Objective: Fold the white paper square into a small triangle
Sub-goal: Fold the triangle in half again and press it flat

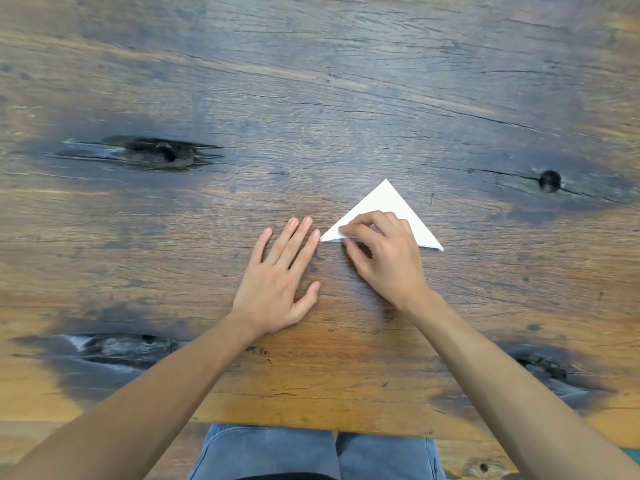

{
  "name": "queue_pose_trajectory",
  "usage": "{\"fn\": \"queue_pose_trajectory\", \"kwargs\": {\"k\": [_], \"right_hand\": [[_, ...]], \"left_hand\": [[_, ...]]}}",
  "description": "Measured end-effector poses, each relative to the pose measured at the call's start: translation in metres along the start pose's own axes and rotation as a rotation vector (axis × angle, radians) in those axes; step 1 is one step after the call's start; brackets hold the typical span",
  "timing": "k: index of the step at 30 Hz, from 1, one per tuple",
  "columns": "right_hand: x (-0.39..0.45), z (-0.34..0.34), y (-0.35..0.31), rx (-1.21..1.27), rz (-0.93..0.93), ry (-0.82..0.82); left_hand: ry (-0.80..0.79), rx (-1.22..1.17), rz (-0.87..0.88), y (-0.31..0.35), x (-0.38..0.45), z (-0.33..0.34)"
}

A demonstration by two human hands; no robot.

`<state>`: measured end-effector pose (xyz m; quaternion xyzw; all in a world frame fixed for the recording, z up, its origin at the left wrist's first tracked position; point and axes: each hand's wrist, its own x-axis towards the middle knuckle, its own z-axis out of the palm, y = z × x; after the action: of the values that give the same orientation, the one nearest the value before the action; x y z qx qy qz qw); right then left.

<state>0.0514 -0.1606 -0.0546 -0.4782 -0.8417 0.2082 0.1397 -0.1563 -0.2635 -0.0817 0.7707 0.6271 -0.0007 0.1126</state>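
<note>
The white paper lies on the wooden table as a folded triangle, apex pointing away from me and long edge nearest me. My right hand rests over its lower left part, thumb and forefinger pinching the paper's left corner. My left hand lies flat on the table just left of the paper, fingers spread, its forefinger tip almost touching the triangle's left tip. It holds nothing. The hand hides the middle of the paper's near edge.
The table is dark, knotted wood with cracks and a knot hole to the right of the paper. Its near edge runs just above my knees in blue jeans.
</note>
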Motion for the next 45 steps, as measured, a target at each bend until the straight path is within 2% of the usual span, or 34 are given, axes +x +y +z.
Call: {"fn": "queue_pose_trajectory", "kwargs": {"k": [27,39,45], "right_hand": [[-0.0028,0.0079,0.0030,0.001,-0.061,0.030],[-0.0011,0.0035,-0.0007,0.015,-0.042,-0.016],[0.0028,0.0023,0.0044,-0.173,0.114,-0.011]], "left_hand": [[0.011,-0.012,-0.001,-0.0001,-0.0002,0.0018],[0.030,-0.012,0.015,-0.0022,0.0001,0.0064],[0.028,-0.006,0.016,-0.0024,0.0003,0.0069]]}}
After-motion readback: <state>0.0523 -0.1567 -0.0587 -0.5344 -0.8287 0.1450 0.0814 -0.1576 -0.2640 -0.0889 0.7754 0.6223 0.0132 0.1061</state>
